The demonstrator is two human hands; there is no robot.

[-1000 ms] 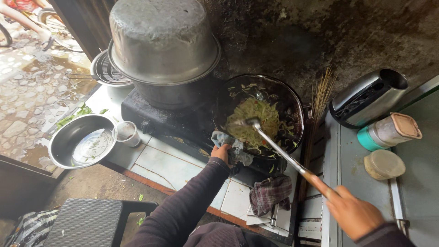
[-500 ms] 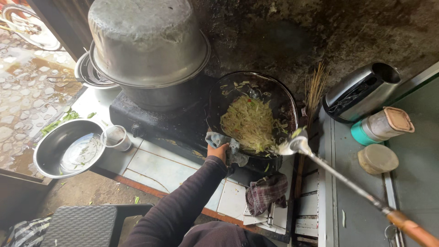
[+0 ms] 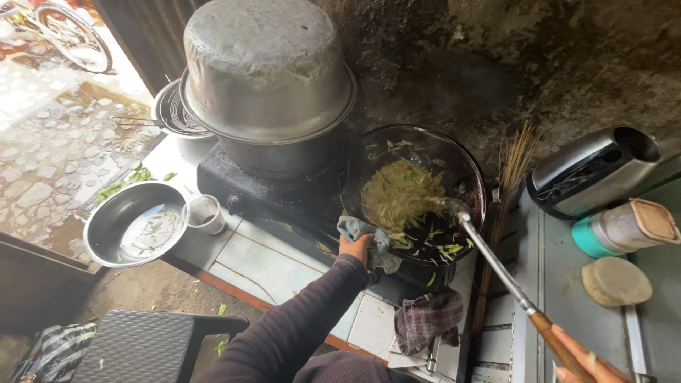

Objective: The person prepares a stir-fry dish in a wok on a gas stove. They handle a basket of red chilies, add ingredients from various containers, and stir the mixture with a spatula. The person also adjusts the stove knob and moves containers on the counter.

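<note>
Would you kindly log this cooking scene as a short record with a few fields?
Left hand: grips the near rim of the wok through a grey cloth
Right hand: holds the wooden end of a long metal spatula, blade in the wok
Wok contents: pale green shredded vegetables
Stove: black, also carrying a big pot under an upturned metal basin
Counter left: steel bowl, small cup
Counter right: metal kettle, checked rag
</note>
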